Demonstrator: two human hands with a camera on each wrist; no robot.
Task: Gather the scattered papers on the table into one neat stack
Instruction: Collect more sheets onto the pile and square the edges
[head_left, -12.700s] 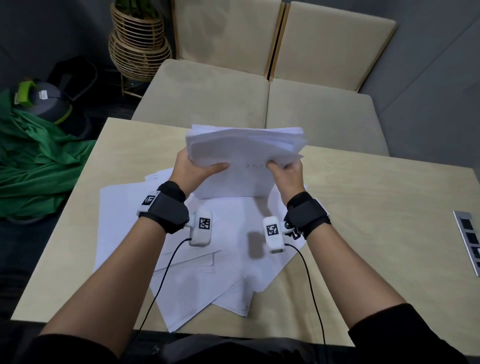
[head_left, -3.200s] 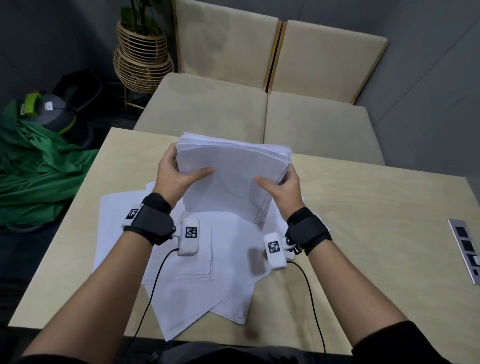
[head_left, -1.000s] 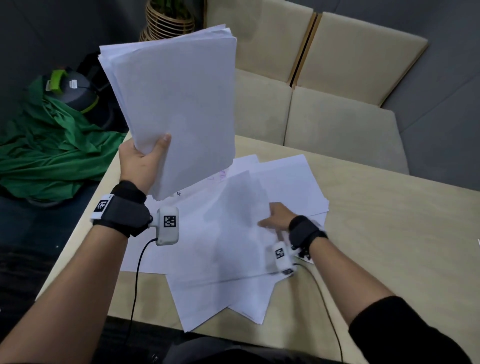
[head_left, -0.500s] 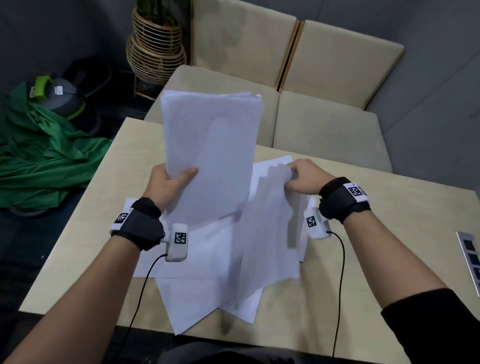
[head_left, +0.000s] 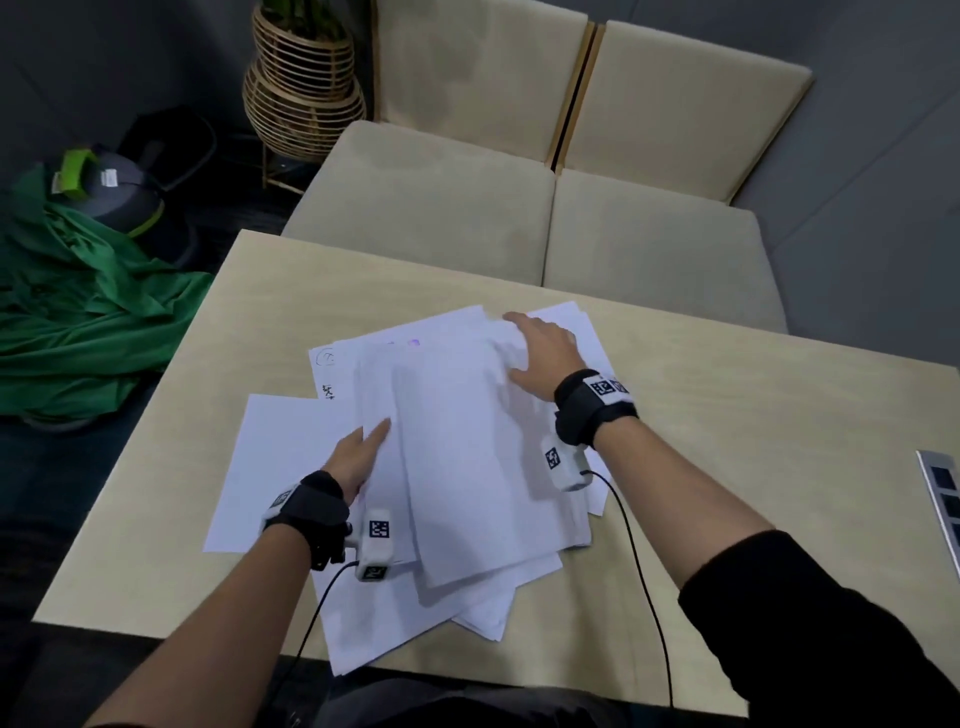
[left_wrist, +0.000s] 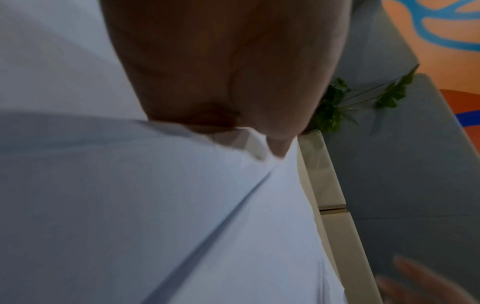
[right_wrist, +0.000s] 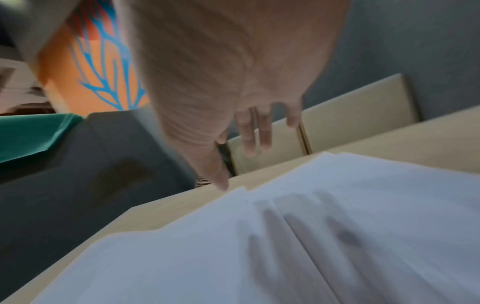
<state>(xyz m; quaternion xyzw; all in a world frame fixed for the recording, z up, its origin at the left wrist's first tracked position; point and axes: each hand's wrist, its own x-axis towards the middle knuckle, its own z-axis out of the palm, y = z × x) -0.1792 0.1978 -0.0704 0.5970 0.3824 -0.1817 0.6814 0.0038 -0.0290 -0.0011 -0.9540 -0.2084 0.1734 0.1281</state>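
Observation:
A thick stack of white paper lies on the wooden table, on top of loose sheets that fan out to the left, front and far side. My left hand holds the stack's left edge, thumb on top and fingers hidden under it. In the left wrist view the palm meets the paper. My right hand rests with straight fingers on the stack's far right corner. In the right wrist view the fingers are spread above the sheets.
A beige sofa stands beyond the table's far edge. On the floor to the left are a wicker planter, a green cloth and a grey canister. A socket strip is set into the table at right.
The stack, held upright in my left hand half a second ago, now lies flat on the loose sheets. My right hand let go of the single sheet and lies on the stack.

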